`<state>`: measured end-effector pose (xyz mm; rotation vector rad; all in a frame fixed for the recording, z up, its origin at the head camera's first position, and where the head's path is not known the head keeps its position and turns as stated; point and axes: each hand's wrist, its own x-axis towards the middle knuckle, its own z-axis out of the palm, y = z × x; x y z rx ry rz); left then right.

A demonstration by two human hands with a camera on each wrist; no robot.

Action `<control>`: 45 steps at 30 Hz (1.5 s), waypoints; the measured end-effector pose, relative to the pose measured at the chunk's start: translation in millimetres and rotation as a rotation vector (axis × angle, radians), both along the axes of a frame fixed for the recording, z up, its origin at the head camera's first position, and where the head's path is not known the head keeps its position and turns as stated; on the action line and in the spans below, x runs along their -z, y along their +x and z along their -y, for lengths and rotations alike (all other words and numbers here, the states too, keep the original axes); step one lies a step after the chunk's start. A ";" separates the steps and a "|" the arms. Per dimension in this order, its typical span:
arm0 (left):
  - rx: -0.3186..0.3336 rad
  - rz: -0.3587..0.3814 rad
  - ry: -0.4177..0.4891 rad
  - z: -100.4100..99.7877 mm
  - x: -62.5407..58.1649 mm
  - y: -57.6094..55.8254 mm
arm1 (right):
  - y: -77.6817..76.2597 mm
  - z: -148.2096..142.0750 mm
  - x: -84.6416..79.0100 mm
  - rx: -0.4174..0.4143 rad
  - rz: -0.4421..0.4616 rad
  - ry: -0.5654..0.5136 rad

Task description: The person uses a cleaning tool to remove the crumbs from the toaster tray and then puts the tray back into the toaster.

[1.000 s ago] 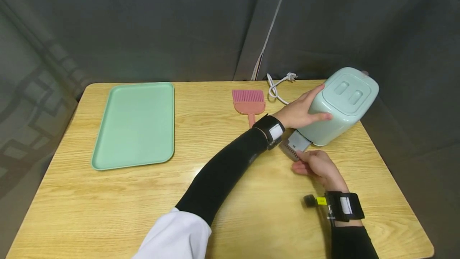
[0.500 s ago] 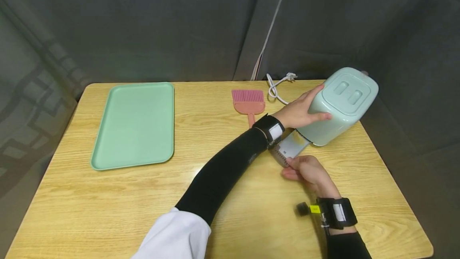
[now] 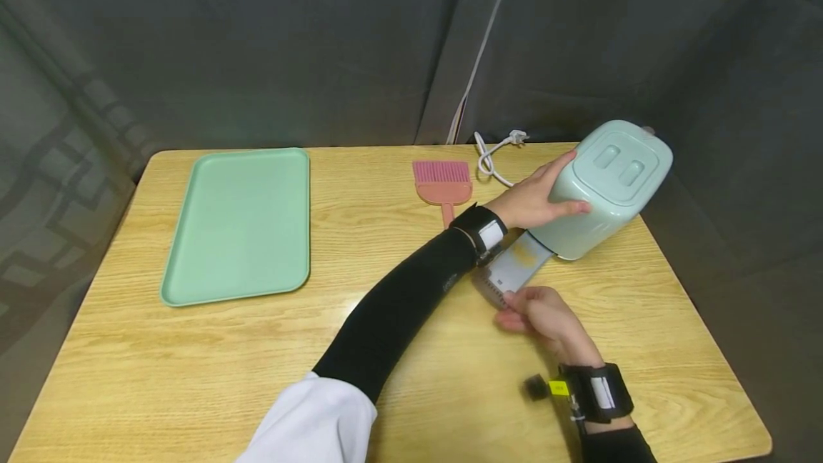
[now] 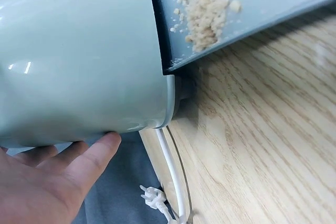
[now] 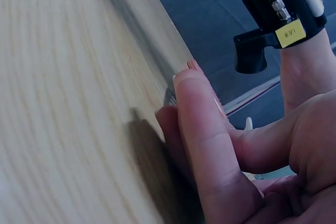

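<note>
OK so everything here hangs off the mint-green toaster (image 3: pixel 604 188), lid (image 3: pixel 622 165) on, so I'll use that as the anchor. The crumb tray (image 3: pixel 511 266) sticks out from under its base on the left, toward the person, and its inner end is still tucked in, so it isn't free yet. The key relation, if you ask me, is the long axis: the tray points straight away from the toaster, down and left, and the right hand (image 3: pixel 546 316) is the one at its far end. It's a narrow grip, thumb and fingertips pinching the near corner, so from that hand the rest of the tray runs back up toward the toaster. The wrist view there is dim and the fingers hide most of the tray, so I can't tell how firm the pinch is. Left hand (image 3: pixel 535 195) has a wide hold on the toaster itself, thumb on one face and fingers along another, right by the slot. There's a pile of tan crumbs (image 4: pixel 205 11) on the tray, close to the toaster end, so I'd keep it level because a tilt could dump them. Elsewhere: white cord (image 3: pixel 486 163) and plug (image 3: pixel 516 137) behind and left of the toaster, pink brush (image 3: pixel 444 181) further left, flat green serving tray (image 3: pixel 241 223) well off to the toaster's left.
</note>
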<state>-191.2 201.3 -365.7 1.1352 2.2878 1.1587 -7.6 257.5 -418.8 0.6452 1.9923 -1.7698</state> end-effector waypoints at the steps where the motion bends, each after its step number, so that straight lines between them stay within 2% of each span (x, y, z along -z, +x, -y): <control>1: 0.000 0.002 0.001 -0.2 0.1 -0.1 | 1.2 1.1 -0.2 0.002 0.002 0.000; 15: 0.002 0.033 0.037 0.2 1.6 -2.0 | 8.0 9.9 -1.4 0.009 0.010 0.003; 17: 0.000 0.047 0.021 4.0 1.5 -2.1 | 9.4 11.1 -1.6 0.010 0.014 0.007; 21: -0.014 0.039 -0.089 20.4 1.7 -2.2 | 12.5 12.4 -2.6 0.024 0.017 0.002; 27: -0.058 -0.086 -0.290 59.6 3.7 3.9 | 12.3 12.7 -5.6 0.022 0.014 0.026; 30: -0.063 -0.072 -0.357 80.8 8.3 11.1 | 12.8 14.5 -6.6 0.017 0.013 0.044; 32: -0.040 -0.024 -0.395 92.8 13.0 15.5 | 13.6 15.1 -6.6 0.014 0.009 0.045; 35: 0.019 0.105 -0.443 108.9 17.8 25.0 | 14.2 15.7 -6.4 0.017 0.009 0.047; 38: 0.090 0.272 -0.451 123.3 22.8 35.5 | 14.5 16.7 -7.6 0.020 0.013 0.049; 42: 0.156 0.491 -0.374 135.7 33.7 46.7 | 14.5 17.5 -8.6 0.028 0.016 0.053; 45: 0.184 0.608 -0.292 139.4 44.8 50.8 | 14.7 17.4 -8.3 0.032 0.014 0.053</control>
